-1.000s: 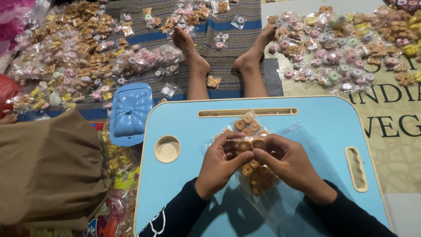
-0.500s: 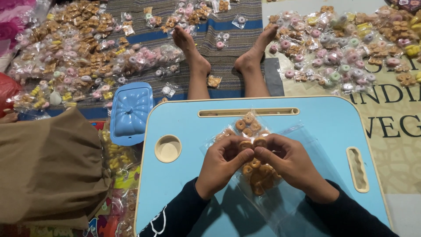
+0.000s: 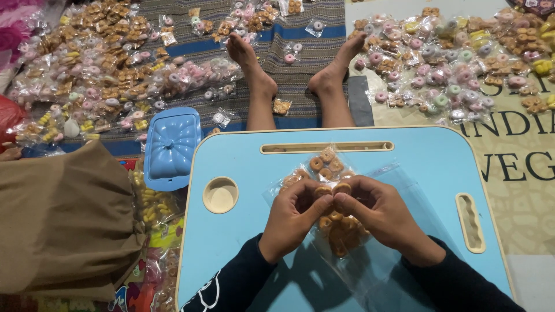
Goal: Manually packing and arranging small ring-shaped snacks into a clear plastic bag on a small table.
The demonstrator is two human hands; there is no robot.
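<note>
I am sitting on the floor with a light blue lap table (image 3: 243, 156) over my legs, my bare feet (image 3: 254, 69) stretched out past its far edge. Both hands meet over the middle of the table. My left hand (image 3: 292, 216) and my right hand (image 3: 378, 214) are curled in narrow, fingertips pinched together on small round brown biscuits (image 3: 332, 189) at the mouth of a clear plastic bag (image 3: 341, 231). The bag lies flat on the table under my hands, with a cluster of biscuits already inside it below my thumbs, and another little clear packet of biscuits (image 3: 324, 164) lies just beyond my fingertips. By my reckoning I am in the middle of filling the bag: the pinched biscuits sit right at the opening and are not yet down with the rest. The next move, as I judge it, calls for keeping the thin film held open with one hand while the other pushes the biscuits down without crushing them or letting the bag slide on the smooth top. Left of the table sits a blue lidded box (image 3: 171, 147), beside a brown cloth bag (image 3: 63, 225). Across the striped mat (image 3: 300, 52) lie heaps of small filled packets (image 3: 104, 63), brown ones, pink, green and yellow
</note>
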